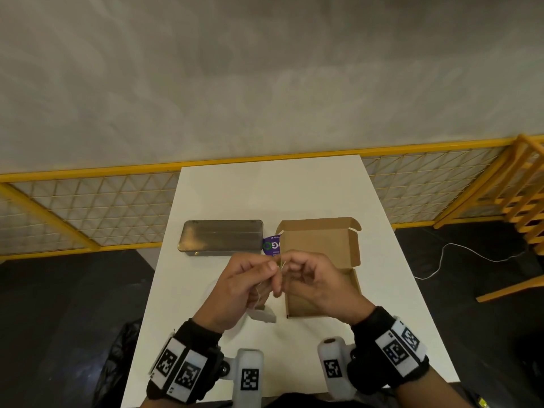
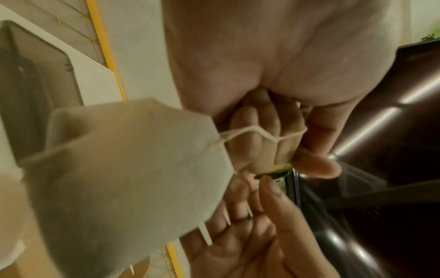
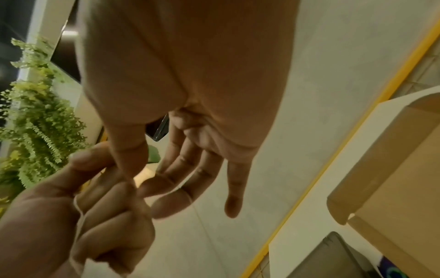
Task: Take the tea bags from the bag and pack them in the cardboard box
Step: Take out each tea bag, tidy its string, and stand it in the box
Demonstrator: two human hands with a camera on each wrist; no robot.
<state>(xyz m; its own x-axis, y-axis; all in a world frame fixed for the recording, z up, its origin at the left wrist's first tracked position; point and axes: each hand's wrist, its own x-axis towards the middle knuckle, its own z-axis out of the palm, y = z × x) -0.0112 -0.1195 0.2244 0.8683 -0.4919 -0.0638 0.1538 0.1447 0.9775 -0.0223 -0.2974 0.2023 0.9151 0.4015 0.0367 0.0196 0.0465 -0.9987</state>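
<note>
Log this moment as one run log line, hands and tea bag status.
left hand: holds tea bag by string | right hand: pinches tag | cardboard box: open | tea bag: not yet packed

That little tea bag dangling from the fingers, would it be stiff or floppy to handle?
Probably floppy: the tea bag looks like thin creased paper and hangs by its string from the left hand. Likely very light, and it may swing.

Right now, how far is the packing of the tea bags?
Done: the box stands open. In hand: one tea bag hangs on its string from the left hand; the right hand pinches the tag. Left: putting it in. Box contents are hidden.
</note>
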